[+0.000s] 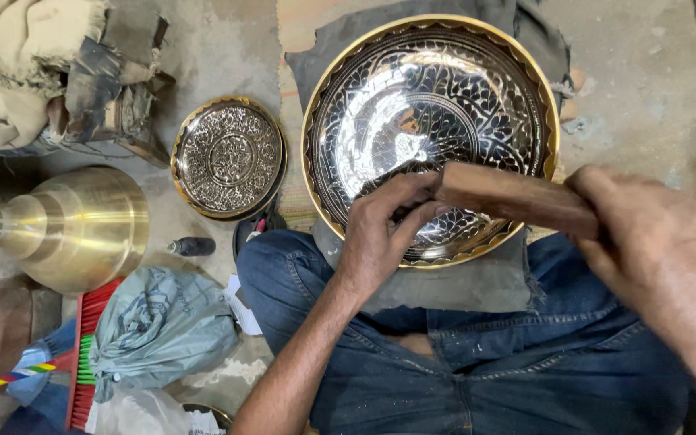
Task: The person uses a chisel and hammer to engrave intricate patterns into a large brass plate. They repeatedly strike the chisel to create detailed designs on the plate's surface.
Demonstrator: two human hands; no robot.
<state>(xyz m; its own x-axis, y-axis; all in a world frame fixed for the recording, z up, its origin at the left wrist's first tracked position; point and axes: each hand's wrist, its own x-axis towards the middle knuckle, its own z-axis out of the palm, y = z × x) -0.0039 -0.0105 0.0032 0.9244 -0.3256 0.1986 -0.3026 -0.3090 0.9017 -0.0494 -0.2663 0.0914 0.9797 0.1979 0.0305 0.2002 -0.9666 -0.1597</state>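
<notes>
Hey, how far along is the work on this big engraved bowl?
The large engraved bowl already carries dense pattern across its whole inside. In hand: the left hand rests on its near rim, and the right hand holds a wooden block over it. What is left cannot be told.

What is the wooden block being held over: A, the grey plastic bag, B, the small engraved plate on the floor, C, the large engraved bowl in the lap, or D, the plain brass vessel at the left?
C: the wooden block, gripped by the right hand with the left hand at its other end, lies across the near rim of the large engraved bowl.
</notes>
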